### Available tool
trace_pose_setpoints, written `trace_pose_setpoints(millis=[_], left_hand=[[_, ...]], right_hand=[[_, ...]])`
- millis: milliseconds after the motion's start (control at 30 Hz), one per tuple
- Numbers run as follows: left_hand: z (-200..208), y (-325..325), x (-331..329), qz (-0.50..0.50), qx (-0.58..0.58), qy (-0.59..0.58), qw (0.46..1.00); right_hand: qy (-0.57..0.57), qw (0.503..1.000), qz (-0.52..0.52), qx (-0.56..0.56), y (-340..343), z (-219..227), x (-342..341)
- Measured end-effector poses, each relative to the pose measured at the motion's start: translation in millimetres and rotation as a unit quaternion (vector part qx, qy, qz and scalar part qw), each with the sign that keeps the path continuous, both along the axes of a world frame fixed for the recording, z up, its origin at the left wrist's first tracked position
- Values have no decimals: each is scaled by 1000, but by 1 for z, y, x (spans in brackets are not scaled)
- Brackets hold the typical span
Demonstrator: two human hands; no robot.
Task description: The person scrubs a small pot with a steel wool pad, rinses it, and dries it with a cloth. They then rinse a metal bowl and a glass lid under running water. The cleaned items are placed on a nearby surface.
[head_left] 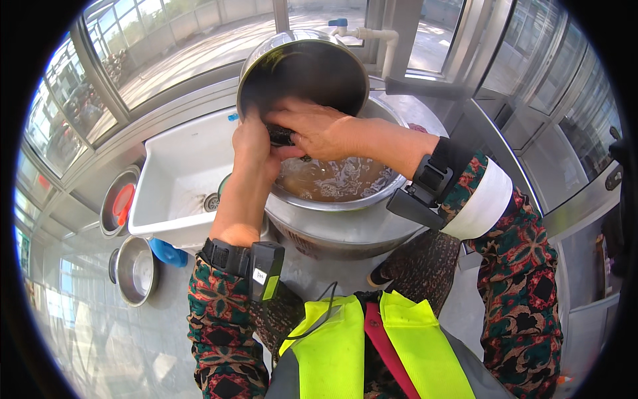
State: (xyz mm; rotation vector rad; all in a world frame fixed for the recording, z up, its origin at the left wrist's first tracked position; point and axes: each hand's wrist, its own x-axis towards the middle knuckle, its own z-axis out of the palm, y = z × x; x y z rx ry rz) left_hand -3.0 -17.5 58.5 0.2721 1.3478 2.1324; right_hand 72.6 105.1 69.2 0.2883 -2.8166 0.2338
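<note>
A large metal pot (304,52) is tipped over a wide metal basin (345,203), its dark mouth facing me. Brownish, bubbly water (335,181) lies in the basin. Just below the pot's lower rim, my left hand (254,147) and my right hand (319,132) are close together, closed around a dark, wet clump (280,135). Its kind does not show. My right fingertips reach across toward the left hand and are partly lost in the pot's shadow. Something dark also shows under the right hand, above the water.
On the left stands a white sink (174,166) with a drain. Beyond it is a metal bowl holding a red item (123,201). A metal pan (137,271) and a blue object (167,253) are on the floor. A white pipe with a blue-handled tap (339,24) rises behind the pot.
</note>
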Motion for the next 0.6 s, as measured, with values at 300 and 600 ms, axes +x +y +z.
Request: trace_pose_setpoints(millis=[300,600], left_hand=[[-8,6,6,-15,2,-25,1000],[-9,6,9,-46,-32,-25,998]], right_hand=[[205,906,-45,369,37,5,29],[68,987,-45,140,9,-5,21]])
